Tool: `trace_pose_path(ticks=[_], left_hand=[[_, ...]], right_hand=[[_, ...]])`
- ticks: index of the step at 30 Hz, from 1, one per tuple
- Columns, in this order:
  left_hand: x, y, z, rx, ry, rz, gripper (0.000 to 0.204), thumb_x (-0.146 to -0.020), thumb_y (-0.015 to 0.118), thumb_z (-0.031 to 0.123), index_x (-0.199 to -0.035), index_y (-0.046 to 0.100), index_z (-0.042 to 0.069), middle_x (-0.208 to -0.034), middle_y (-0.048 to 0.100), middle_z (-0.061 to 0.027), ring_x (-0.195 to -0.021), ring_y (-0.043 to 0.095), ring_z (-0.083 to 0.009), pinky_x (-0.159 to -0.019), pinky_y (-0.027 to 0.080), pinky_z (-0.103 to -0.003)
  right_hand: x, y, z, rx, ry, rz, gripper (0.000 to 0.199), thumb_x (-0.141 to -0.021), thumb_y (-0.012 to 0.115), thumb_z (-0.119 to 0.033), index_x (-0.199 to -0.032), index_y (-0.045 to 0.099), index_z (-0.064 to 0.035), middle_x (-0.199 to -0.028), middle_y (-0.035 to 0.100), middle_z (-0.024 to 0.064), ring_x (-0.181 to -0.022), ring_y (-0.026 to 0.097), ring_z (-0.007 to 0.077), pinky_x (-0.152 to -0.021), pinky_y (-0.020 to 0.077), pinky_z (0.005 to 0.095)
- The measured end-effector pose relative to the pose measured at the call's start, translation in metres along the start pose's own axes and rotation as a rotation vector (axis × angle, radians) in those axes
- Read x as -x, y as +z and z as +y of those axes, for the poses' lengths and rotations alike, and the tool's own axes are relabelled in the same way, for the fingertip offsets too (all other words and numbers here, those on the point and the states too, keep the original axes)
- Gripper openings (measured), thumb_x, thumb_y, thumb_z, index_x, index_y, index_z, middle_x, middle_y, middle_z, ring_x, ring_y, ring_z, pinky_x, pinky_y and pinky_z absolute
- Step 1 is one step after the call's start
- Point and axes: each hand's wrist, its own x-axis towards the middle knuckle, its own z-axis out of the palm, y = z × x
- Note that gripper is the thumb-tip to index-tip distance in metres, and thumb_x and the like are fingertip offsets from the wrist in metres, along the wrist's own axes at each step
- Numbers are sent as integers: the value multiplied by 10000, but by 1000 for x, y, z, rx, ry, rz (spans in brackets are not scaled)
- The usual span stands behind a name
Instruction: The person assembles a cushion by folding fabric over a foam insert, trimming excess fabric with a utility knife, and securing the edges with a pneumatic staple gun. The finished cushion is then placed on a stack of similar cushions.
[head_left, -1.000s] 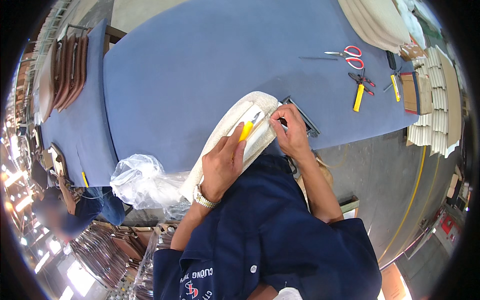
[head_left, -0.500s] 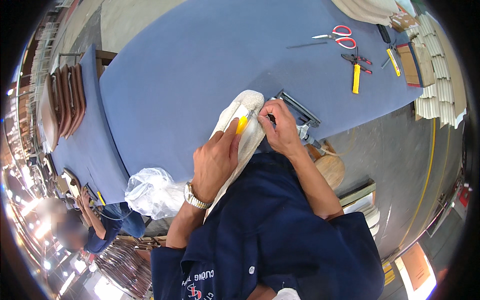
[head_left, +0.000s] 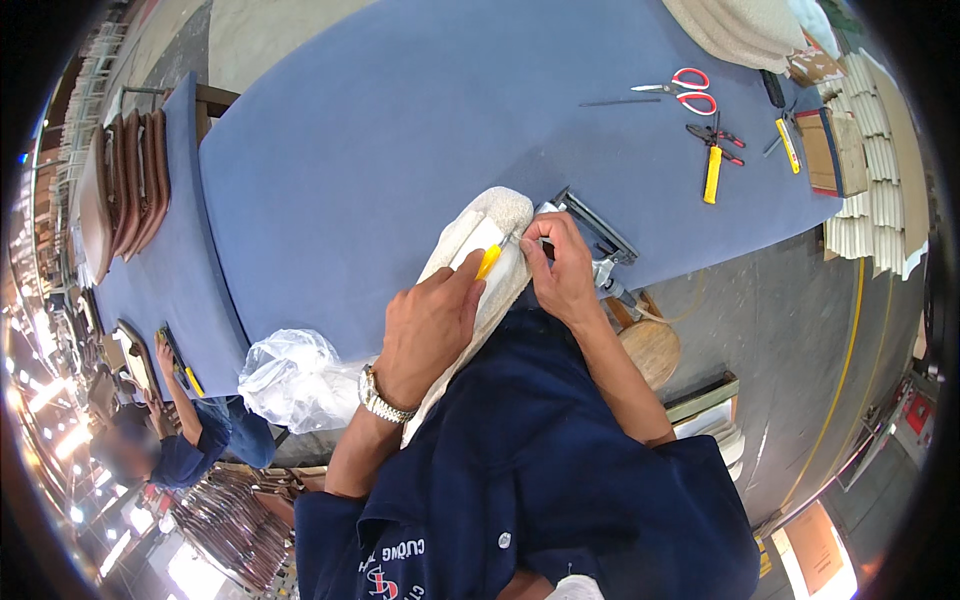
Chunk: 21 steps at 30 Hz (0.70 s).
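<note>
A long padded panel in cream fleecy fabric [head_left: 509, 205], white along its middle, runs from my lap over the table edge. My left hand [head_left: 432, 318], a metal watch on its wrist, is closed around a yellow-handled tool [head_left: 489, 261]. The tool's thin metal tip points at the panel's edge near its far end; its exact kind is hard to make out. There the fingers of my right hand [head_left: 562, 262] are pinched together on the fabric edge. Just beyond the right hand a staple gun [head_left: 603, 228] lies on the table, partly covered by that hand.
On the blue table [head_left: 400, 130] lie red-handled scissors [head_left: 692, 92], pliers [head_left: 728, 138], a yellow-handled tool [head_left: 712, 176] and a yellow cutter [head_left: 788, 146]. A clear plastic bag [head_left: 298, 378] hangs at the near edge. A round stool [head_left: 650, 353] stands right; a co-worker [head_left: 200, 440] sits left.
The whole view has shifted slightly. Both hands keep their grip at the same end of the panel, with the tool tip still at its edge. The co-worker's arms have moved a little.
</note>
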Motion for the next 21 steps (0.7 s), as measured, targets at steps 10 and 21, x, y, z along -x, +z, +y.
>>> trace_pose_path(ticks=[10, 21], left_hand=[[26, 30, -16, 496, -207, 102, 374, -1022, 640, 148, -1377, 646, 29, -984, 770, -166, -710, 735, -231, -642, 572, -352], [37, 65, -22, 749, -192, 335, 438, -1090, 555, 180, -1483, 542, -15, -988, 776, -123, -669, 672, -82, -569, 532, -228]], right_hand=[[-13, -16, -20, 5, 41, -133, 213, -925, 717, -98, -1114, 641, -37, -994, 635, 132, -889, 670, 317, -789, 537, 402], [-19, -20, -26, 298, -155, -131, 128, -915, 757, -143, -1004, 715, -62, -982, 647, 96, -787, 680, 292, -675, 545, 385]])
